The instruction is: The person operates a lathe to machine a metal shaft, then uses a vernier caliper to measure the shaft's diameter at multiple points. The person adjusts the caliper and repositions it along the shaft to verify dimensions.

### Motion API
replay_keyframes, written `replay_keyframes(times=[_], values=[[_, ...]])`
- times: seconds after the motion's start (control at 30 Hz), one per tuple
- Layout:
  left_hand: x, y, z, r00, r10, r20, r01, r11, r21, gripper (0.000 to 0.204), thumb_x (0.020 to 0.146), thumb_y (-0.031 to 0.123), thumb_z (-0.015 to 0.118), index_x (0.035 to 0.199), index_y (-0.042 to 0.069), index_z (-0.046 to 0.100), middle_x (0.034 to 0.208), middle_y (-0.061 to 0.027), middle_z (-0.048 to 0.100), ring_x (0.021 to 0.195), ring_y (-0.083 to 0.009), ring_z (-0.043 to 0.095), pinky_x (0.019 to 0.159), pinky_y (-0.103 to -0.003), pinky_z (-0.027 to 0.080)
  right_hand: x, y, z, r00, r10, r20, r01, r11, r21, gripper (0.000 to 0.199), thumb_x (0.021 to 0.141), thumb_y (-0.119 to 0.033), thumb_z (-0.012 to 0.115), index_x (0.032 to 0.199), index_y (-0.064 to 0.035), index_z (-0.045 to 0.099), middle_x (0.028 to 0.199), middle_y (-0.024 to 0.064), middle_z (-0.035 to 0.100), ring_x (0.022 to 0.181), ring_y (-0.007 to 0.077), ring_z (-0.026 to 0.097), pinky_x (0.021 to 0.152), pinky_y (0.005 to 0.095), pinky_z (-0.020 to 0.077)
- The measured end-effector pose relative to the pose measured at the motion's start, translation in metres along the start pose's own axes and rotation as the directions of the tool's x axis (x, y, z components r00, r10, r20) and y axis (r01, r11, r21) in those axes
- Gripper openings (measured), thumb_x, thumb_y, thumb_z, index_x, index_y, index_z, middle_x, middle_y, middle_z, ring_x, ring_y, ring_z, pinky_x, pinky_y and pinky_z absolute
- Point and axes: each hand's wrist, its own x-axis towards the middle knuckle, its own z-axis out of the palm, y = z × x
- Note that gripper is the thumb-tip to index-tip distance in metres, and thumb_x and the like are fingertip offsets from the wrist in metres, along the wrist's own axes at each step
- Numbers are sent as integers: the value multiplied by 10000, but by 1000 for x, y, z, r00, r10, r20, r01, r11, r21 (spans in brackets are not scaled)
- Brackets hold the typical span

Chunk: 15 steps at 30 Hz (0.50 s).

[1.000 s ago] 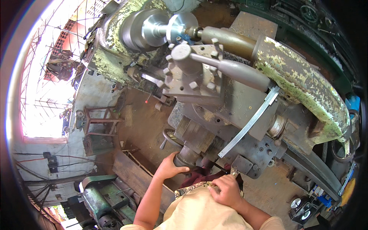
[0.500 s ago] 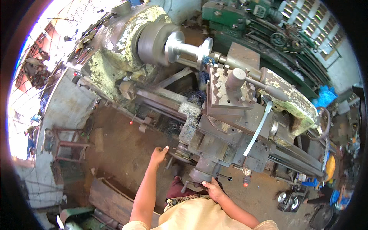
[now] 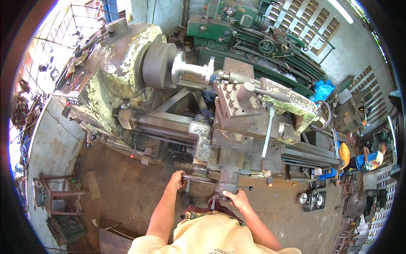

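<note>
I stand at a metal lathe whose grey chuck (image 3: 154, 65) looks blurred, as if spinning. A shiny spool-shaped workpiece (image 3: 192, 70) runs from the chuck to the tailstock (image 3: 292, 106). Close by it is the square tool post (image 3: 239, 101), with a long lever on top. My left hand (image 3: 177, 181) is closed round the rim of the carriage handwheel (image 3: 201, 179). At the cross-slide's round grey dial (image 3: 227, 183), my right hand (image 3: 237, 200) is closed on the cross-slide handle, thumb on top and fingers mostly hidden.
A pale flat bar (image 3: 268, 132) lies slanted across the carriage. Red-tipped levers (image 3: 133, 155) stick out along the lathe's front. Behind stands a green lathe (image 3: 237, 31). A wooden stand (image 3: 63, 194) is at left; a person (image 3: 370, 160) is at far right.
My left hand has closed round the handwheel rim, where its thumb stuck out before. My right hand stays at the cross-slide. The whole view has shifted and tilted.
</note>
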Motion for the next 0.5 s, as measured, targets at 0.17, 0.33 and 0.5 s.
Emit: replay_keyframes(times=[0.17, 0.33, 0.5], values=[[-2, -4, 4, 995, 97, -12, -97, 995, -34, 257, 955, 316, 572, 774, 141, 519, 642, -26, 460, 538, -191, 441, 527, -384, 368, -3, -6, 3, 998, 37, -44, -40, 997, -64, 714, 753, -491, 892, 1212, 18, 691, 1067, 133, 750, 806, 200, 704, 636, 326, 576], [-6, -14, 22, 916, 357, -181, -330, 930, 165, 257, 966, 295, 551, 890, 59, 619, 695, -86, 555, 506, -229, 517, 485, -404, 426, -6, -10, 1, 998, 13, -55, -16, 999, -51, 739, 742, -506, 893, 1204, 37, 699, 1060, 145, 754, 858, 210, 717, 667, 337, 587], [-33, -30, 48, 831, 495, -255, -421, 858, 292, 468, 1000, 374, 596, 1328, 57, 489, 901, -145, 655, 601, -233, 629, 502, -370, 495, -16, -23, 2, 997, 2, -72, -13, 987, -160, 837, 727, -583, 869, 1231, 54, 666, 1117, 211, 752, 978, 309, 740, 817, 412, 596]])
